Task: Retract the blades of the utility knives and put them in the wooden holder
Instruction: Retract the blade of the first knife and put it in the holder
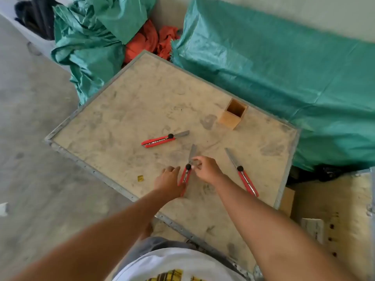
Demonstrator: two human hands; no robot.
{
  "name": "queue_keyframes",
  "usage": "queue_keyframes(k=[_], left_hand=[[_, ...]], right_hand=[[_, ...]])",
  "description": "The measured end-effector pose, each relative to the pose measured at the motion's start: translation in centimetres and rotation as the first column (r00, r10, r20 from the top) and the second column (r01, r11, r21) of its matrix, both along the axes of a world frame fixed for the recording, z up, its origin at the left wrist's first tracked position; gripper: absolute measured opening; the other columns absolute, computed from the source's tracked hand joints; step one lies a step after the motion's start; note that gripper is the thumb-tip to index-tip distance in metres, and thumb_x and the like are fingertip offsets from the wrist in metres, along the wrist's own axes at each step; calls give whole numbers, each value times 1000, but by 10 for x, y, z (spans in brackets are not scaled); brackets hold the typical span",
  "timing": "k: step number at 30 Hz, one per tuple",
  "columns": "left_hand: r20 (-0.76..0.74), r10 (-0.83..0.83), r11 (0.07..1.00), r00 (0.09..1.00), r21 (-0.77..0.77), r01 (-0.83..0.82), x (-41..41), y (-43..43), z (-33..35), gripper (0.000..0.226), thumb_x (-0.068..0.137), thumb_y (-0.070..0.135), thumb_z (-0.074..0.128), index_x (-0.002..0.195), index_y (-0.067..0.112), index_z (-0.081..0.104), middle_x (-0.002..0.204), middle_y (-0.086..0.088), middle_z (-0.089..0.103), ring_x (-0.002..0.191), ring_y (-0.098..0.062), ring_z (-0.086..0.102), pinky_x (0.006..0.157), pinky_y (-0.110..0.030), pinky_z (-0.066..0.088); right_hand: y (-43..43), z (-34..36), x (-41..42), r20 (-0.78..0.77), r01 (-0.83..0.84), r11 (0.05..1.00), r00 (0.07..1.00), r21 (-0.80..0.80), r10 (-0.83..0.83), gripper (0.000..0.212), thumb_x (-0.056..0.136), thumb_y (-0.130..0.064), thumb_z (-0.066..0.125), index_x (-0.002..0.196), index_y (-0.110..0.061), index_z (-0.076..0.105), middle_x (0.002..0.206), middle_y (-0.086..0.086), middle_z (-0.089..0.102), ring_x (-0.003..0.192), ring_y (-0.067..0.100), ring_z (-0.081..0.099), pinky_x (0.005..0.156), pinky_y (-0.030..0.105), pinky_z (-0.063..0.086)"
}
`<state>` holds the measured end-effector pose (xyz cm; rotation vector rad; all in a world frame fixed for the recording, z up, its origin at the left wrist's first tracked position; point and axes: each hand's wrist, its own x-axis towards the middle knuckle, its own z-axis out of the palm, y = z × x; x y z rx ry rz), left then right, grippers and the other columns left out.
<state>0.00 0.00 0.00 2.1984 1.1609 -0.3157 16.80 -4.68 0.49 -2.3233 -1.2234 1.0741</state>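
Observation:
Three red utility knives lie on a dusty board [125,118], all with blades extended. The middle knife [187,173] points away from me. My left hand [169,182] rests on the rear of its red handle. The fingertips of my right hand [205,169] pinch at its black knob where the blade begins. A second knife [160,139] lies further back on the left, untouched. The third knife [244,177] lies to the right, near the board's edge. The empty square wooden holder [233,116] stands upright at the back right of the board.
The board has a grey metal rim. Green tarpaulin [284,78] bundles press against its far and right sides, with orange cloth [150,41] between them. A small yellow scrap [140,178] lies near the front edge. A second board [334,209] sits lower right.

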Motion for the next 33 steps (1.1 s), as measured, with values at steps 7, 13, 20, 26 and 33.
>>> queue_keyframes(k=[7,13,20,26,33], left_hand=[[36,35,999,999,-24,-34,-6,-29,-19,71,80,42,70,142,29,39,133,-7,46,114,-30,54,84,-42,55],[143,38,997,989,-73,-28,-15,-26,-20,66,81,27,65,143,28,43,129,-9,51,102,-27,60,79,-30,51],[285,72,986,956,-166,-25,-22,-12,19,70,84,31,72,147,24,41,124,-1,56,96,-14,60,81,-21,48],[393,121,925,911,-378,41,-34,-6,84,72,85,30,75,146,40,38,111,14,69,91,-6,69,81,-23,58],[492,398,757,774,-653,25,-38,-8,123,65,78,-1,78,131,30,56,107,0,77,92,-24,74,73,-32,63]], right_hand=[[7,-22,-26,-55,174,985,983,3,-173,37,92,-17,70,129,-13,69,125,10,74,117,26,68,106,32,49],[5,-25,-30,-124,294,956,949,14,-290,24,91,-10,70,115,-10,73,115,9,76,108,24,71,96,26,52],[-5,8,-20,-395,499,864,807,60,-439,18,95,-9,69,112,-11,71,112,9,71,96,30,76,75,45,68],[-28,72,-10,-531,553,815,750,176,-394,26,95,-9,71,121,-13,70,112,8,72,92,23,79,71,35,67],[-47,124,-9,-690,641,738,632,209,-353,21,96,-13,70,116,-17,74,108,9,76,91,21,80,77,42,67]])
